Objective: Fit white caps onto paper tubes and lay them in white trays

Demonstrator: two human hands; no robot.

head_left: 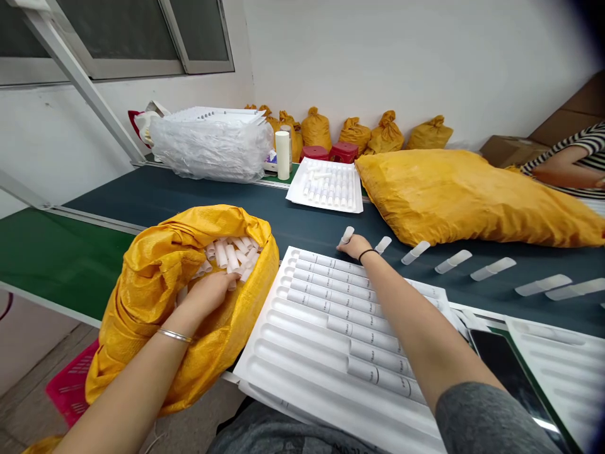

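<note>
My left hand (215, 291) reaches into an open yellow sack (255, 296) full of short white plastic tubes (231, 255). Its fingers are closed around one short tube at the sack's near side, though they are partly hidden. Over the dark belt, my right hand (357, 246) grips a translucent white tube (347, 235) that leans up to the right. Below my right forearm lies a white grooved tray (278, 334). Printed white tubes (335, 287) fill part of its grooves, with bare grooves at the left and front.
Several translucent tubes (454, 261) stand tilted in a row along the dark belt (198, 198). Beyond lie a filled tray (326, 185), a large yellow sack (463, 195) and a plastic-wrapped stack (212, 145). A person's striped sleeve (562, 148) shows at right.
</note>
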